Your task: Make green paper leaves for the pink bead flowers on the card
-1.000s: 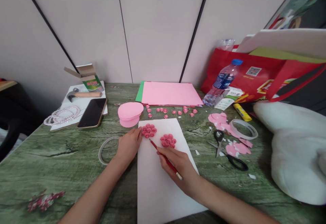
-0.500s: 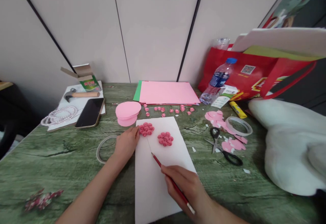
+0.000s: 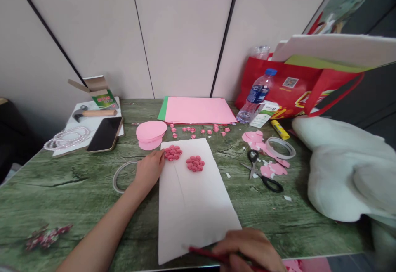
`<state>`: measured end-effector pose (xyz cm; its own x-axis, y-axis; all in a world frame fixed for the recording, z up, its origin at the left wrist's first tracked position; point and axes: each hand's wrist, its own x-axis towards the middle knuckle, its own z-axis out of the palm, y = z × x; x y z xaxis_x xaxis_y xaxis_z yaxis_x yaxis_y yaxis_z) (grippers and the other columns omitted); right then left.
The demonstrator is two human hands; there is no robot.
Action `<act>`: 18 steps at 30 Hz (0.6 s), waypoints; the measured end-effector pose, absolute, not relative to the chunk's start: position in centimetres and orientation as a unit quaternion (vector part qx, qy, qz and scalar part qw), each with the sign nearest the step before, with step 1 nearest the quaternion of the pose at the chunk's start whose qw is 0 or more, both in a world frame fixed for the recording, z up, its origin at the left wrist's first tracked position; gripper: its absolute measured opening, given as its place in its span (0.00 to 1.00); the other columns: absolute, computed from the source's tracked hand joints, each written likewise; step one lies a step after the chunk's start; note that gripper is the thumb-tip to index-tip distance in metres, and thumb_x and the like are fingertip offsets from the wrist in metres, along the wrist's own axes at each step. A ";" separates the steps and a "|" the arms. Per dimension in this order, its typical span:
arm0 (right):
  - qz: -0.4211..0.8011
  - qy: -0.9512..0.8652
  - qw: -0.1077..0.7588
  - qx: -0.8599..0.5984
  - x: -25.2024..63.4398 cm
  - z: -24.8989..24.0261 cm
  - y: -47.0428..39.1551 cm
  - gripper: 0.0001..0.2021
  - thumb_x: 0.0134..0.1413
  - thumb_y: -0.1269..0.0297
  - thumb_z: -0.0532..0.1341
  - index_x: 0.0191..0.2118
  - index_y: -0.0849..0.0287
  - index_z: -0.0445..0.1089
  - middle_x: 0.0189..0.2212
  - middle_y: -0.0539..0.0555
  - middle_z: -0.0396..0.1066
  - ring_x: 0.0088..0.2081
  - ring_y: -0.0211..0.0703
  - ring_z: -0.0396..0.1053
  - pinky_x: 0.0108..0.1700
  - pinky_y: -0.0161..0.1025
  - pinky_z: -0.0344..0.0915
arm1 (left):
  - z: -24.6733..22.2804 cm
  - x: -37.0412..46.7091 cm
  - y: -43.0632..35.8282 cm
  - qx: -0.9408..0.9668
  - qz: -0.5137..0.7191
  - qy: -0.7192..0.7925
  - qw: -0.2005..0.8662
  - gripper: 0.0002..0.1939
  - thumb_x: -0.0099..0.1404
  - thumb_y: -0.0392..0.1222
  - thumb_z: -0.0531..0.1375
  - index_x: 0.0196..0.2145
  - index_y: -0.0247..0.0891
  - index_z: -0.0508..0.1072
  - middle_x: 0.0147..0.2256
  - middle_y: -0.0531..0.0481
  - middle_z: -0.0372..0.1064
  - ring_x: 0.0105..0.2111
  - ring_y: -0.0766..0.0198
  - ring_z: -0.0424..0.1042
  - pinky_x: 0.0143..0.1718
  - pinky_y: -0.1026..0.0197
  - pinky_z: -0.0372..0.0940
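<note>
Holding a red pencil (image 3: 202, 252) in the right hand (image 3: 247, 249), pinched over the near edge of a white sheet (image 3: 198, 210); too blurred at the tip to tell contact. Resting with the left hand (image 3: 150, 167) at the sheet's far left edge, fingers close together; cannot tell how tightly pressed. Spread between both hands, probably light, fairly stiff and slippery, so best held flat by the outer edges. Marked with a faint line (image 3: 179, 181) running toward the near edge. Beside the left wrist, a tape roll (image 3: 115, 178); beyond the right hand, off the sheet, scissors (image 3: 253, 169). Just beside the left fingertips, a left flower cluster (image 3: 173, 152), with a right flower cluster (image 3: 195, 163) next to it: likely fragile, easily crushed, and in the way of any grip across the sheet's top. Farther beyond the left hand, pink ovals (image 3: 151, 131), then loose pink rolls (image 3: 192, 130) and stacked pink paper (image 3: 199, 110).
</note>
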<state>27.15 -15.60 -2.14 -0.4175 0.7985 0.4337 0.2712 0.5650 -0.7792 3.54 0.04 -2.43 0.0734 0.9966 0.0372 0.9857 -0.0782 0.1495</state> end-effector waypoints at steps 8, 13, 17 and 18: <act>0.317 -0.743 0.429 -0.404 25.7 -1.9 -11.5 0.13 0.58 0.74 0.54 0.47 0.56 0.66 0.36 0.53 0.72 0.36 0.38 0.71 0.37 0.33 0.67 | -2.4 3.2 -0.1 0.735 0.068 0.674 0.039 0.16 0.67 0.39 0.49 0.48 0.38 0.71 0.45 0.44 0.73 0.42 0.54 0.73 0.38 0.58 0.65; 0.302 -0.734 0.430 -0.431 25.7 -3.5 -11.1 0.14 0.57 0.75 0.55 0.48 0.55 0.65 0.35 0.52 0.72 0.35 0.37 0.71 0.37 0.31 0.66 | -2.5 3.3 0.0 0.734 0.069 0.674 0.042 0.15 0.67 0.39 0.49 0.46 0.38 0.72 0.45 0.45 0.73 0.42 0.55 0.73 0.37 0.59 0.65; 0.321 -0.746 0.418 -0.408 26.2 -3.7 -11.7 0.16 0.58 0.76 0.53 0.51 0.55 0.63 0.35 0.53 0.70 0.36 0.38 0.70 0.37 0.32 0.66 | -2.7 3.3 0.1 0.735 0.070 0.672 0.048 0.15 0.67 0.40 0.49 0.48 0.39 0.71 0.44 0.46 0.74 0.42 0.55 0.73 0.37 0.58 0.65; 0.329 -0.756 0.409 -0.390 26.2 -3.7 -11.9 0.17 0.58 0.76 0.52 0.51 0.55 0.62 0.36 0.53 0.70 0.36 0.38 0.70 0.37 0.32 0.66 | -2.7 3.3 0.1 0.735 0.070 0.672 0.049 0.15 0.67 0.40 0.49 0.48 0.39 0.71 0.45 0.46 0.73 0.42 0.55 0.73 0.37 0.58 0.65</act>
